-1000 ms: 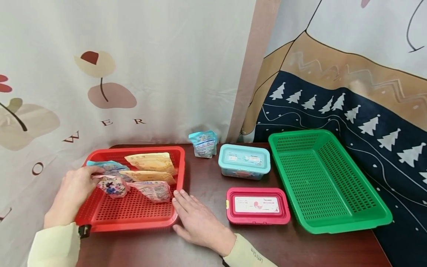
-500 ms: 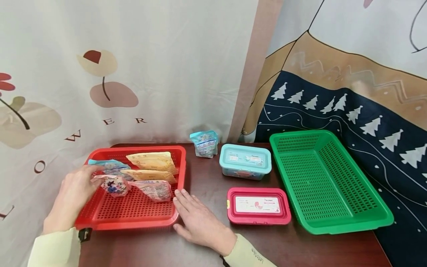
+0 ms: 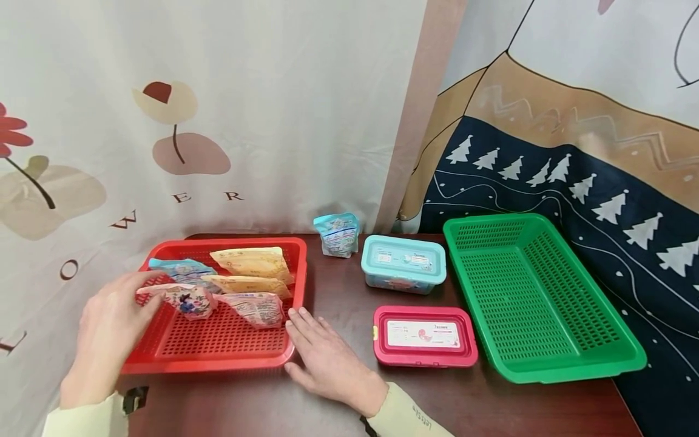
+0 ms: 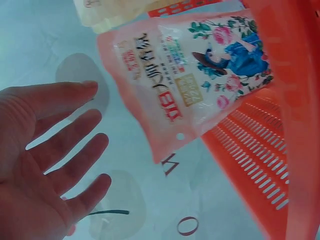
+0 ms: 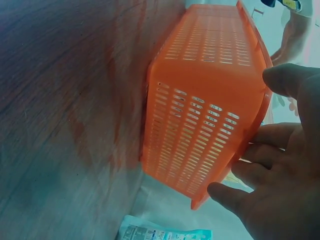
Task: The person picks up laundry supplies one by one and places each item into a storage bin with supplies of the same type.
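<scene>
In the head view my left hand is beside the top corner of a pink floral pouch in the red basket. The left wrist view shows that hand's fingers spread loosely, with a gap between them and the pouch. A blue pouch, two yellow pouches and another pink pouch lean in the same basket. At the basket's front right corner rests my right hand. Seen from the right wrist, its straight fingers lie along the basket's rim.
A small blue pouch stands behind the red basket's right side. Right of it are a light blue lidded box and, nearer, a pink lidded box. A green basket lies at the right on the brown table, with curtains behind.
My left hand has let go of the pink floral pouch's corner and moved slightly left, fingers parting. The pouch stays in the basket. My right hand keeps its place at the rim.
</scene>
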The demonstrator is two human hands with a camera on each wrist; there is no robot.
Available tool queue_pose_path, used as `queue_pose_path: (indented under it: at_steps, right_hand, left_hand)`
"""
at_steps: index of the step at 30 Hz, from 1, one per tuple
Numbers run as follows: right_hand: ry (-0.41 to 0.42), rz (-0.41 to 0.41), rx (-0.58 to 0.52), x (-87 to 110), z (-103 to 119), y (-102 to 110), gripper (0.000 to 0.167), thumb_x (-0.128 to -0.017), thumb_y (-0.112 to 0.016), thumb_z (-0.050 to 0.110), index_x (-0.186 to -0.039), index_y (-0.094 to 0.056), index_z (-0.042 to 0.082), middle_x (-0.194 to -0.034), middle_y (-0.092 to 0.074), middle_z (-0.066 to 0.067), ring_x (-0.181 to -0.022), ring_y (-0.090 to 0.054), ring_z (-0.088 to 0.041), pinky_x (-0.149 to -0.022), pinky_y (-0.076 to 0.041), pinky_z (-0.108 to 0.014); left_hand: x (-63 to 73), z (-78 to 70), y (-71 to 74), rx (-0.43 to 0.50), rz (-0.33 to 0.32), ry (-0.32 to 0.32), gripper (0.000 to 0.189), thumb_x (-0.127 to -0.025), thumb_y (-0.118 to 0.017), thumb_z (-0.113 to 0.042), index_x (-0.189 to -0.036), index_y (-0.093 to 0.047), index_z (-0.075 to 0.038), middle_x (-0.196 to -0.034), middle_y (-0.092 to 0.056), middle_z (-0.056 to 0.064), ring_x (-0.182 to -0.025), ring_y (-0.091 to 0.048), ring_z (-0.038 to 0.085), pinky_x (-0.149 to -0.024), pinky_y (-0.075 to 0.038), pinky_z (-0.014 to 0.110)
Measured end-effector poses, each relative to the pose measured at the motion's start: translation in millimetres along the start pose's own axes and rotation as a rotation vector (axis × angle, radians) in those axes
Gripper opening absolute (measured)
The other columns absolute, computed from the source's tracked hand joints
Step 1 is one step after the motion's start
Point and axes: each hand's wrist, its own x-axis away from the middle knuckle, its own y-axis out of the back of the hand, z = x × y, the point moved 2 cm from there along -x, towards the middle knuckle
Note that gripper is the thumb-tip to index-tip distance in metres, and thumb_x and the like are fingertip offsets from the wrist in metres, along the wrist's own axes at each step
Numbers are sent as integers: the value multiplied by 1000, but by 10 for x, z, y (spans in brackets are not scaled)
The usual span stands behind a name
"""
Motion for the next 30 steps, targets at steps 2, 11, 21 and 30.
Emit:
queue_pose_path:
  at_steps: [2, 11, 21, 30]
  right_hand:
    - [-11, 8, -26, 4, -18, 13, 69, -103, -60, 47, -155, -46, 5, -167, -31, -10, -156, -24, -25, -119, -34, -47]
    - [-106, -35, -225, 124, -197, 345, 63, -105, -58, 45, -156, -47, 11, -166, -35, -2, -156, -24, -21, -119, -34, -50]
    - [-215, -197, -195, 256, -441, 1077, 55, -101, -65, 39, -149, -57, 14, -159, -47, -1, -149, -40, -23, -116, -39, -46]
    - [-291, -238, -96, 129, -755, 1678, 53, -100, -67, 35, -146, -59, 9, -151, -56, -9, -140, -51, -29, -110, -46, -48]
  left_hand:
    - [21, -47, 34, 5, -52, -5, 44, -82, -80, -1, -123, -66, 3, -121, -62, 37, -108, -55, 57, -84, -42, 71]
    - [4, -350, 170, 63, -272, -68, 39, -84, -78, 1, -122, -70, 2, -122, -67, 29, -112, -58, 51, -92, -42, 67]
    - [-154, -991, 164, 196, -321, -261, 39, -84, -80, 0, -121, -73, -3, -125, -69, 17, -117, -61, 41, -95, -45, 61]
    - [-503, -1587, 86, 210, -171, -435, 39, -88, -78, -6, -125, -70, -2, -132, -65, 16, -121, -59, 40, -100, -47, 58]
